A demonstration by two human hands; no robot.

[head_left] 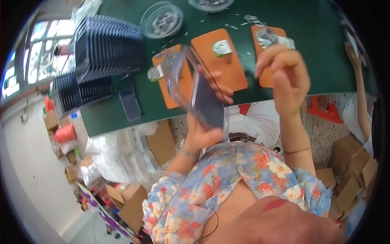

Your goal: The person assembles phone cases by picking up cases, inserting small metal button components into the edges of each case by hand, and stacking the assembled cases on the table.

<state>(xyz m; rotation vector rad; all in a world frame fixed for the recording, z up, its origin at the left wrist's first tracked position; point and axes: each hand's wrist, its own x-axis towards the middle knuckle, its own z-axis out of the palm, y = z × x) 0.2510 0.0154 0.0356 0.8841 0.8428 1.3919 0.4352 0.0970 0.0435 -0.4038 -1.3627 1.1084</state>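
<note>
My left hand grips a phone case with a dark panel and clear edges, tilted in front of me. The thumb lies on its near end, and the fingers wrap behind and past its right edge. Motion blurs the case's upper part. Raised at the right, my right hand has bent fingers apart from the thumb, and nothing shows between them. Below it lies a right-hand orange board with small silvery pieces and a label. A middle orange board and a left orange board also lie on the table.
Stacked dark cases rise at the left of the green table. A single case lies beside them. Tubs of small pieces, including a clear tub, stand at the back. Another person's hand shows at far right.
</note>
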